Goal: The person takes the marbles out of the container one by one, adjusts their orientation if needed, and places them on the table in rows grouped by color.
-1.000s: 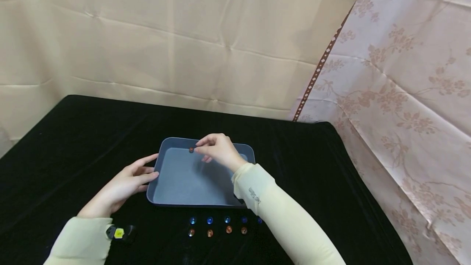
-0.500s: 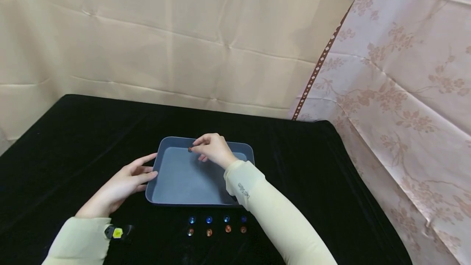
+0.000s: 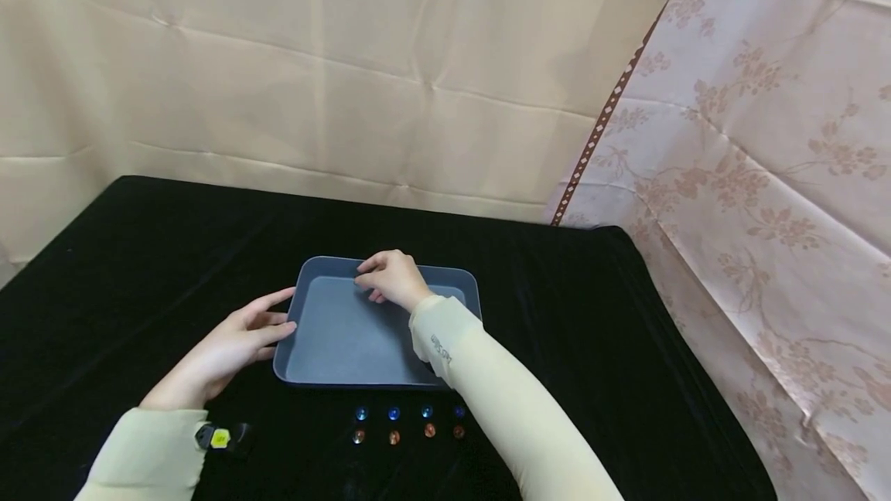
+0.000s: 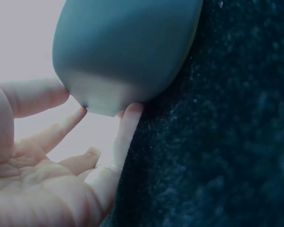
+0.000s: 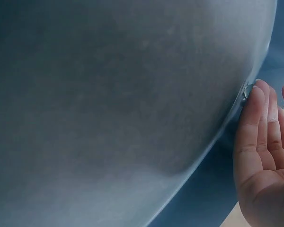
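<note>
A blue-grey tray point(image 3: 334, 377) lies on the black cloth. My left hand point(image 3: 233, 342) is at its left end, thumb on the rim and other fingers against the outer wall, fairly straight and spread; the left wrist view shows these fingertips touching the tray point(image 4: 118, 56). Over the tray's far side is my right hand point(image 3: 393, 278), thumb and fingertips brought together. A small glass marble point(image 5: 248, 91) shows at those fingertips in the right wrist view, by the tray wall; it seems pinched there. From the head view the right fingers hide it.
In front of the tray, on the cloth, lie a row of blue glass marbles point(image 3: 394, 413) and a row of orange ones point(image 3: 394, 437). The right sleeve point(image 3: 501, 377) crosses the tray's near right corner. A beige curtain point(image 3: 278, 83) hangs behind the table.
My right hand has shifted left to the marble, which showed beside the fingertips earlier and is now covered in the head view. The left hand keeps its place on the tray.
</note>
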